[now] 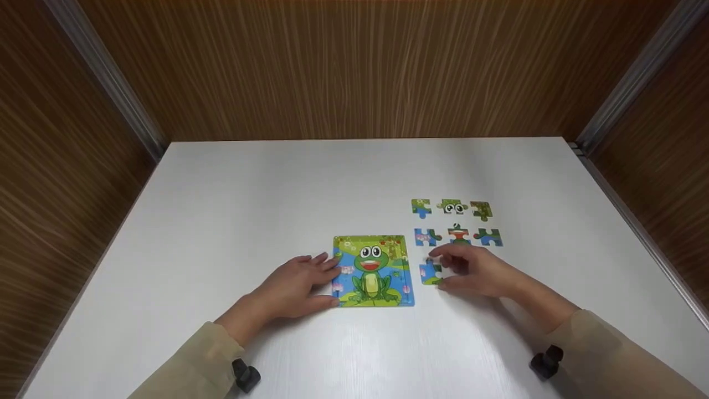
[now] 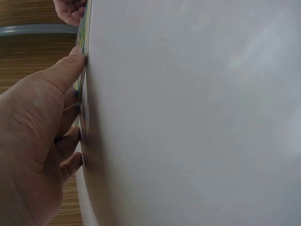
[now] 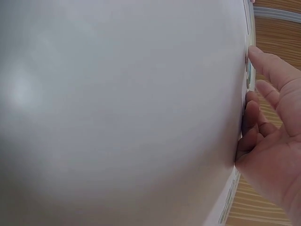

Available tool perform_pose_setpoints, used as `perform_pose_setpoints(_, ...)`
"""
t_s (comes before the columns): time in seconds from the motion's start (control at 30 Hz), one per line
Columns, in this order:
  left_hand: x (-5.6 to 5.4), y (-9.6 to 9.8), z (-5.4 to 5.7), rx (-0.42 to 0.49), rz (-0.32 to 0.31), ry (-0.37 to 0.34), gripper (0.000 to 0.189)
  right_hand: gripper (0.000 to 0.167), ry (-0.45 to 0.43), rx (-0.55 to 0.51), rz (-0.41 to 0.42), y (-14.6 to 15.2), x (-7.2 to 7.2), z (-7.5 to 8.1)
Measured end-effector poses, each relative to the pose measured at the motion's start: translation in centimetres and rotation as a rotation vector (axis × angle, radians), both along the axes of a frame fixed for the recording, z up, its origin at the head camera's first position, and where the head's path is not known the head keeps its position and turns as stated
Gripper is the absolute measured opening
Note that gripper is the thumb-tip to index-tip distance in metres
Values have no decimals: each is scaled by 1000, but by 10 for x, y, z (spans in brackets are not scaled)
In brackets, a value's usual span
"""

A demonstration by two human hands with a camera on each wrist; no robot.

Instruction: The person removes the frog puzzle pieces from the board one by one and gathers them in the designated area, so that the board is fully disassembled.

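A square puzzle board (image 1: 372, 271) with a frog picture lies flat on the white table. My left hand (image 1: 296, 285) rests at the board's left side, its fingers extended and the thumb by the lower left corner. To the right of the board, my right hand (image 1: 473, 270) holds a corner puzzle piece (image 1: 429, 272), blue with a green edge, on the tabletop. Its index fingertip is at the piece's top and its thumb at the bottom edge. In the right wrist view, the other fingers (image 3: 250, 115) are curled low against the table.
Above my right hand lie two rows of loose pieces, among them a frog-eyes piece (image 1: 453, 208), a frog-mouth piece (image 1: 458, 235) and a tree piece (image 1: 482, 210). Wood-grain panels (image 1: 354, 72) stand behind and beside the white table (image 1: 249, 194).
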State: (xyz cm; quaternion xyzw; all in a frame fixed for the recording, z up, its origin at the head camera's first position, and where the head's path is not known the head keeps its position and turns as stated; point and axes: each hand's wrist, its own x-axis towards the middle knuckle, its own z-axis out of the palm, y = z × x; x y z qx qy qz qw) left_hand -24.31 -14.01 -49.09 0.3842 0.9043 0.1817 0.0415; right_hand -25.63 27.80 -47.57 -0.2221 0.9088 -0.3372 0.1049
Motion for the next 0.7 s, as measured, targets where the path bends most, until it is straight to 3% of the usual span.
perform_pose_setpoints(0.17,0,1,1,-11,16,-18,67,46,30,-4,15,1,-1,5)
perform_pose_setpoints(0.4,0,0,0,-18,19,-24,67,39,146,-23,24,-4,0,20)
perform_pose_setpoints(0.7,-1,-1,-2,-9,5,-9,66,41,161,-56,124,-45,2,35)
